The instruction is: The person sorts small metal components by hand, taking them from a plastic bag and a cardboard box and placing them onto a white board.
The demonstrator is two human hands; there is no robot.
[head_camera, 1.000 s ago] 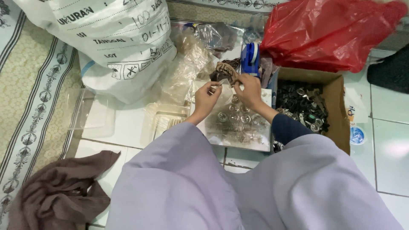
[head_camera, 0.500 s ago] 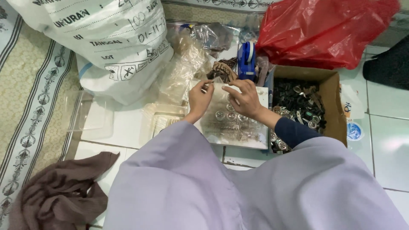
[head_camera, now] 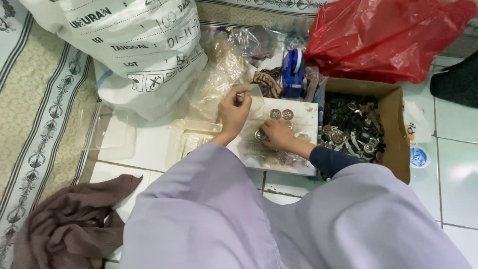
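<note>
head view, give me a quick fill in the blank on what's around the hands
1. The cardboard box of small metal parts sits to the person's ____.
2. The plastic bag behind the box is ____.
3. The tape dispenser is ____.
4. The right hand rests on a white ____.

Missing words: right; red; blue; board

Home floor workplace: tiled floor [head_camera: 448,164], patterned rug [head_camera: 35,129], parts box [head_camera: 393,129].
</note>
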